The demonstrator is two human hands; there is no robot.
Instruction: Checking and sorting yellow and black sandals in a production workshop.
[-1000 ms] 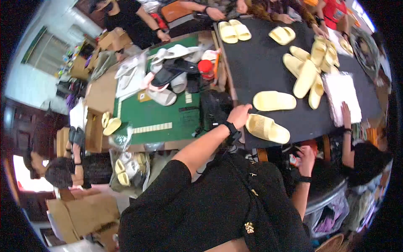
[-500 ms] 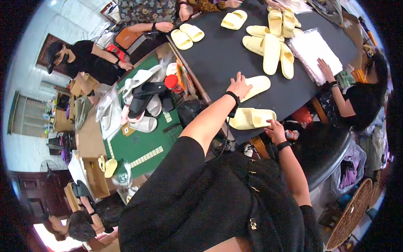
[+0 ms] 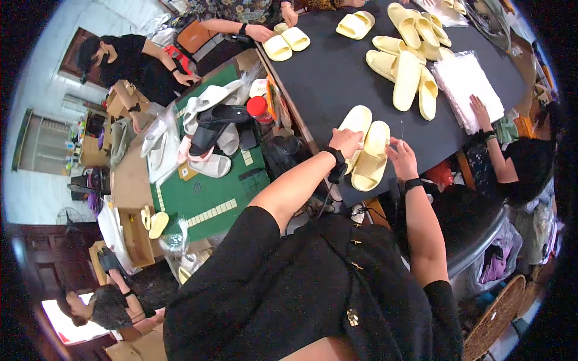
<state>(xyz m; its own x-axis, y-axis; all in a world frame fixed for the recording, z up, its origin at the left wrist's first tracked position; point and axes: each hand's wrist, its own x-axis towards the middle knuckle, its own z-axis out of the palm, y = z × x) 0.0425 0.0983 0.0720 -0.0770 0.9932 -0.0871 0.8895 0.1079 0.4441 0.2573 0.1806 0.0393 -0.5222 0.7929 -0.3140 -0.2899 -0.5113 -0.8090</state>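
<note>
Two pale yellow slippers lie side by side on the near edge of the dark table, toes pointing away from me: a left slipper point(image 3: 356, 118) and a right slipper point(image 3: 371, 157). My left hand point(image 3: 347, 144) is closed over the left slipper, covering its middle. Close to the right slipper's right edge is my right hand point(image 3: 403, 159), its fingers bent together at the tips. A faint thin line rises by those fingertips; what they hold, if anything, is too small to name.
More yellow slippers point(image 3: 406, 81) are heaped farther back on the dark table point(image 3: 328, 78). A co-worker's hand rests on a stack of white plastic bags point(image 3: 469, 90) at right. To the left, a green table point(image 3: 211, 198) bears black and white slippers and a red-lidded jar point(image 3: 257, 107).
Both slippers have turned from pointing sideways to pointing away from me and now lie together. My left hand has closed on the left slipper; my right hand has shifted away from me.
</note>
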